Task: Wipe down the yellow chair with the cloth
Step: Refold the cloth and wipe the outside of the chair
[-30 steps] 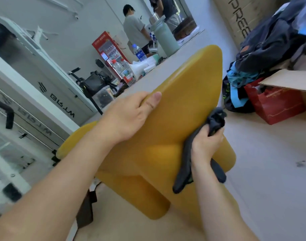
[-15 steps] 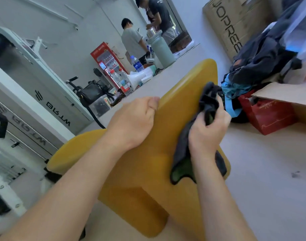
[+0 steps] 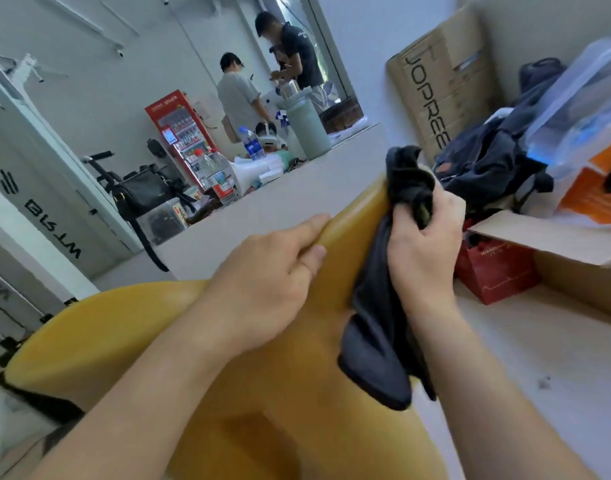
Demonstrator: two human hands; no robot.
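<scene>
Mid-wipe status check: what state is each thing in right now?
Chair: held at its edge, cloth against it.
Cloth: bunched, tail hanging down.
Left hand: grips the chair's edge.
Right hand: grips the cloth near the chair's top.
Box: flap open.

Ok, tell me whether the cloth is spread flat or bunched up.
Bunched. The right hand grips the cloth in a wad against the yellow chair; its loose end hangs down.

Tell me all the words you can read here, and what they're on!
"JOPREE": cardboard box, printed sideways.
White cabinet: big dark letters, tilted, not surely readable.
Red vending machine, red bag, water bottle: print too small or blurred.
</scene>
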